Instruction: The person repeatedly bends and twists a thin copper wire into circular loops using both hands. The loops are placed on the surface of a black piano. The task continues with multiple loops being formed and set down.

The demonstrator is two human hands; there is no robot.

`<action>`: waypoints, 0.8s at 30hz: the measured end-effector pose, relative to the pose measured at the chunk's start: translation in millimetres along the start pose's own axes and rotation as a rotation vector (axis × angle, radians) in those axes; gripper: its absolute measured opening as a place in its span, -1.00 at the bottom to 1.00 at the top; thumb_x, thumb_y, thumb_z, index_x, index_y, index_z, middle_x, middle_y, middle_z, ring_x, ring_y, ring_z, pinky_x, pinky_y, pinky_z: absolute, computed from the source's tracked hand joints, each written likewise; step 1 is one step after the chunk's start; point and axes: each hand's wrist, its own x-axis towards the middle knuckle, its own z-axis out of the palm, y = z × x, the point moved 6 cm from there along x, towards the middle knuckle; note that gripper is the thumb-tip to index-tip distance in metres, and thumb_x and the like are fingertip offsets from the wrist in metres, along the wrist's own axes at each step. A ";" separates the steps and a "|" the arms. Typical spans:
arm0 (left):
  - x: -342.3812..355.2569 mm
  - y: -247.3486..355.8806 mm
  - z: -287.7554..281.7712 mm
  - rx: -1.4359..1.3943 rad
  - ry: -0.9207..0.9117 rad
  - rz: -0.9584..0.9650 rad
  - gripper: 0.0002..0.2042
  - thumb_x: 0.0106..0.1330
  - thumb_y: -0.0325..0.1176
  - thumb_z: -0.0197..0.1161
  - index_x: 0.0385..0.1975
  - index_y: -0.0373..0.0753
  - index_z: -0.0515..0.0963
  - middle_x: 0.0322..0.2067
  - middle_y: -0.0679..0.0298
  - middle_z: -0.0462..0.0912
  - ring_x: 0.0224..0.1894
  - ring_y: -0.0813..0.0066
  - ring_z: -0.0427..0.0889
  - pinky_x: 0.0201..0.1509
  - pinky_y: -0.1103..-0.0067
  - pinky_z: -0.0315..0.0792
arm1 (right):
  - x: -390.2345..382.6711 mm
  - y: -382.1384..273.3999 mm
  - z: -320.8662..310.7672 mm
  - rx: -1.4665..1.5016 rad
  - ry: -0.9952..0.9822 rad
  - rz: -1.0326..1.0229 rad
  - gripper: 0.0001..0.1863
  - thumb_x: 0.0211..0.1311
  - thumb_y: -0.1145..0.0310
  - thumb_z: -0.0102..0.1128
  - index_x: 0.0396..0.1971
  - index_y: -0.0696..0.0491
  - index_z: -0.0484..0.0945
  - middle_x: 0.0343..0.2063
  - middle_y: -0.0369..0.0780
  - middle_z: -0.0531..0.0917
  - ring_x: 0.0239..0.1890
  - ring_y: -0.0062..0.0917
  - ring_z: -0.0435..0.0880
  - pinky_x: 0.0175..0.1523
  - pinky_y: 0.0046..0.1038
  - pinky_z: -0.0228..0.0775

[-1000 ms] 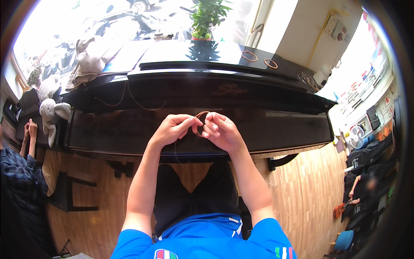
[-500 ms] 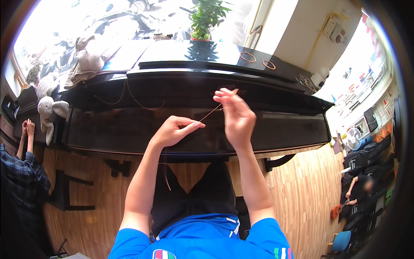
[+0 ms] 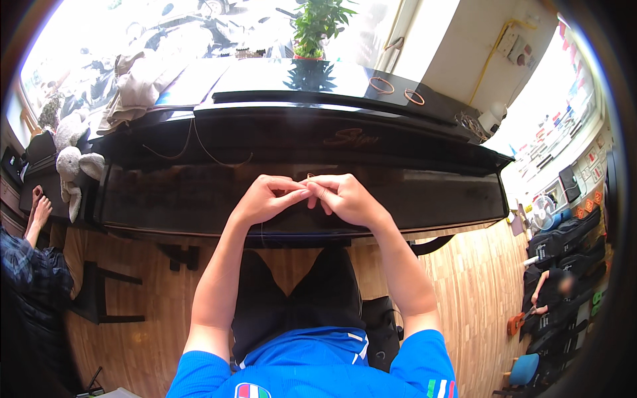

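My left hand (image 3: 265, 199) and my right hand (image 3: 342, 198) meet in front of my chest, above the piano's front edge. Both are closed, thumbs and fingertips pinched together on a thin copper-coloured strand (image 3: 310, 176). Only a small bit of it rises between the fingertips; the rest is hidden by my fingers. A faint line hangs below my left hand. Behind my hands is the black upright piano (image 3: 424, 192), its front dark and glossy.
On the piano top lie two copper-coloured rings (image 3: 381, 85), a potted plant (image 3: 318, 30), a grey cloth (image 3: 142, 86) and, at the right end, a tangled cord (image 3: 471, 124). A plush toy (image 3: 70, 162) sits left. Thin strands (image 3: 192, 139) hang over the piano's left front. People sit at both sides.
My right hand has come down and left to meet my left hand. The strand, stretched between them before, is now mostly hidden. The person at left has lowered their hands.
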 end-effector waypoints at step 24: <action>5.6 -0.9 -5.7 -0.212 0.001 -0.085 -0.73 0.48 -0.29 0.19 -0.07 -0.36 0.69 -0.41 0.27 0.75 -0.50 0.71 0.55 -0.39 0.70 0.44 | 11.1 52.7 4.3 0.744 -0.007 -0.067 -0.69 0.49 0.29 0.14 -0.09 0.27 0.63 -0.43 -0.16 0.70 -0.45 -0.52 0.68 -0.23 -0.52 0.59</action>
